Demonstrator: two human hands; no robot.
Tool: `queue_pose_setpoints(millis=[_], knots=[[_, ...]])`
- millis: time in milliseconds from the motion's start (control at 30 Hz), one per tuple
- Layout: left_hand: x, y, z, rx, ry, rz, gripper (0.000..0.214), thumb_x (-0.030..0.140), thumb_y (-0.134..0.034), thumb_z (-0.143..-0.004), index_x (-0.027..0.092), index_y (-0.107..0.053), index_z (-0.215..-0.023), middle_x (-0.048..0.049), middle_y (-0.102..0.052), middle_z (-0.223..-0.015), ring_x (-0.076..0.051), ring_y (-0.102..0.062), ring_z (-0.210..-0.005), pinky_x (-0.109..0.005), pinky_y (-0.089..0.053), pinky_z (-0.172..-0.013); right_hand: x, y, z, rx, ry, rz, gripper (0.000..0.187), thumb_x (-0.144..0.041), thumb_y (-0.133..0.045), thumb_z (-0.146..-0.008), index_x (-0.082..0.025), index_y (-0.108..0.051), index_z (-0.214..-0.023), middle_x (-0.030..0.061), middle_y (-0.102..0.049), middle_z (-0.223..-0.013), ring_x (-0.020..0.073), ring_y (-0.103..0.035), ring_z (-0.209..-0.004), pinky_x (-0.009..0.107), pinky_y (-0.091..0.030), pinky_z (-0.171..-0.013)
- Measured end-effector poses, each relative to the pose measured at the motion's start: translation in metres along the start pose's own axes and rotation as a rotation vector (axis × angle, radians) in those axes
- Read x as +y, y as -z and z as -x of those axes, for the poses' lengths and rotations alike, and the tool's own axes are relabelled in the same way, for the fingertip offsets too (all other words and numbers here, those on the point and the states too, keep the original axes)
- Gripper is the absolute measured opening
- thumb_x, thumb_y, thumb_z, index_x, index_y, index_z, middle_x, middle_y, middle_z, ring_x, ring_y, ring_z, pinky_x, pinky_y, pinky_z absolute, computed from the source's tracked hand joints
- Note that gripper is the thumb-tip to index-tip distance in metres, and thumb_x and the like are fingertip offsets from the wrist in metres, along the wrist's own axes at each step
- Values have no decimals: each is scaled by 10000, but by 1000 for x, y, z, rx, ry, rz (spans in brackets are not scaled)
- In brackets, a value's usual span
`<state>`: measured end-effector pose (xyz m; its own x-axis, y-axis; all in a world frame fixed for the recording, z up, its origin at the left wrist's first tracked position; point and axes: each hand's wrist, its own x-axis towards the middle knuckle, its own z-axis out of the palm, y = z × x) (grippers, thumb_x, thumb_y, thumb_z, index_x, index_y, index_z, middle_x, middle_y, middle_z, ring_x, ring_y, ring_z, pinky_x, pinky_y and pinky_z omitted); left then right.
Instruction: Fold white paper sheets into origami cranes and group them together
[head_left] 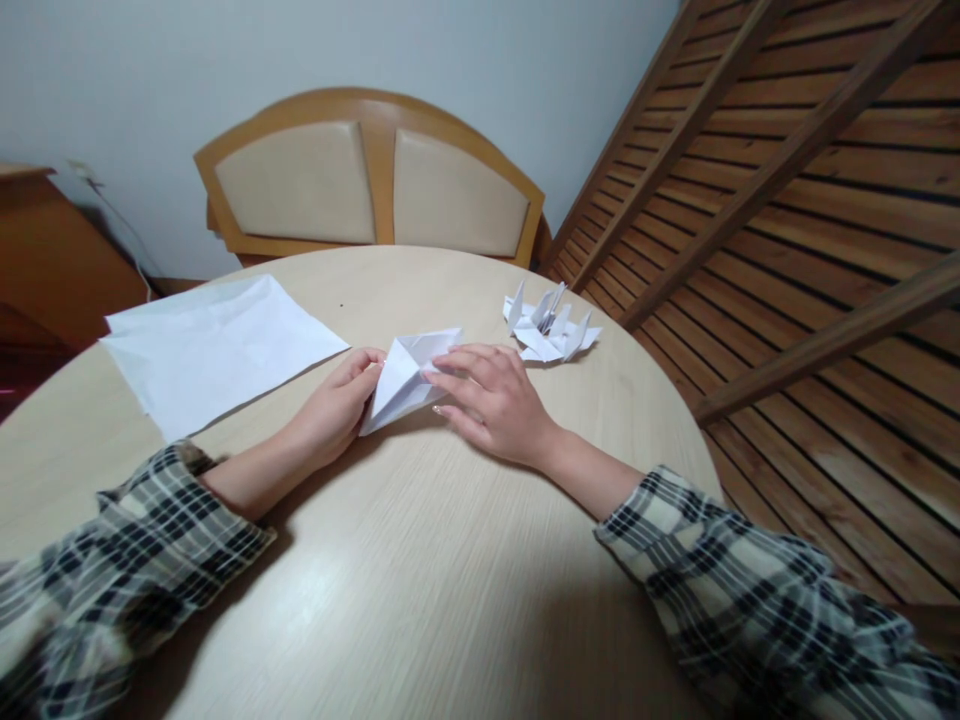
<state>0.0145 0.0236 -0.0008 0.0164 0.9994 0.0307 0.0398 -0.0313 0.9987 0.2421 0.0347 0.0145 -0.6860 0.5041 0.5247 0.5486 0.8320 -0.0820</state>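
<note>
A partly folded white paper [409,375] lies on the round pale wooden table [420,580], shaped into pointed flaps. My left hand [334,410] pinches its left edge with the fingers curled around a fold. My right hand [491,400] rests on the right side of the paper, fingers stretched out and pressing it flat. Both forearms wear plaid sleeves.
Flat white sheets [217,350] lie at the left of the table. Several finished folded paper cranes [551,325] sit near the far right edge. A wooden chair [371,180] stands behind the table, a slatted wooden wall [787,200] to the right, a wooden cabinet [45,250] at left.
</note>
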Motion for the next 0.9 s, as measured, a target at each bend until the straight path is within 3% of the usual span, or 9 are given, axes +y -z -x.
queue_pose_setpoints(millis=[100,233,333,467,567,700,800,900], knots=[[5,-6,6,-60,94,115,209,391,-586,-898,211,-564,-1002,-36,-690,-849,-174,-618,-719,-294,-495,-620,0,-1,-1,17,-22,-40,299,-378,-536,-1012,-239,-690,-1227,78,-679,-1332,246,-523,-1322,441,-330,-1104],[3,-9,9,-106,123,155,328,497,-593,-907,209,-543,-1055,-26,-685,-785,-158,-596,-618,-274,-455,-541,7,-7,-1,33,-23,-158,187,-295,-600,-984,-228,-706,-1122,57,-727,-1248,228,-586,-1241,418,-369,-1062],[0,-8,10,-100,75,68,432,410,-742,-797,217,-511,-1107,13,-659,-729,-136,-577,-575,-237,-396,-504,14,-12,2,17,17,-220,115,-231,-641,-945,-226,-704,-1041,52,-730,-1245,241,-592,-1236,429,-391,-1039],[2,-1,10,-125,49,-173,480,384,-696,-813,207,-466,-1197,41,-621,-664,-131,-529,-527,-234,-334,-480,20,-15,4,-61,34,-273,80,-197,-641,-943,-216,-698,-995,56,-720,-1285,250,-570,-1300,443,-392,-1055],[6,6,9,-125,-89,-489,465,381,-643,-852,198,-450,-1233,55,-588,-649,-148,-532,-561,-256,-349,-522,20,-14,5,-179,7,-303,127,-162,-596,-962,-227,-698,-1000,45,-731,-1271,245,-562,-1330,454,-387,-1066],[11,13,10,-51,-367,-933,351,435,-618,-897,189,-575,-1144,20,-565,-703,-180,-536,-642,-302,-372,-594,19,-12,4,-266,-18,-303,225,-74,-556,-933,-228,-700,-1013,62,-720,-1288,234,-550,-1359,450,-388,-1068],[11,13,11,-116,-600,-976,325,457,-564,-951,177,-650,-1091,-81,-633,-975,-251,-599,-935,-393,-467,-819,20,-11,4,-281,-26,-282,291,-29,-545,-898,-227,-701,-1043,75,-704,-1317,224,-543,-1370,438,-385,-1071],[7,12,10,-271,-662,-947,347,436,-518,-992,168,-656,-1164,-122,-627,-1168,-276,-575,-1111,-442,-454,-970,23,-11,4,-285,-45,-267,317,-22,-534,-888,-227,-704,-1059,70,-717,-1293,222,-558,-1356,432,-381,-1073]])
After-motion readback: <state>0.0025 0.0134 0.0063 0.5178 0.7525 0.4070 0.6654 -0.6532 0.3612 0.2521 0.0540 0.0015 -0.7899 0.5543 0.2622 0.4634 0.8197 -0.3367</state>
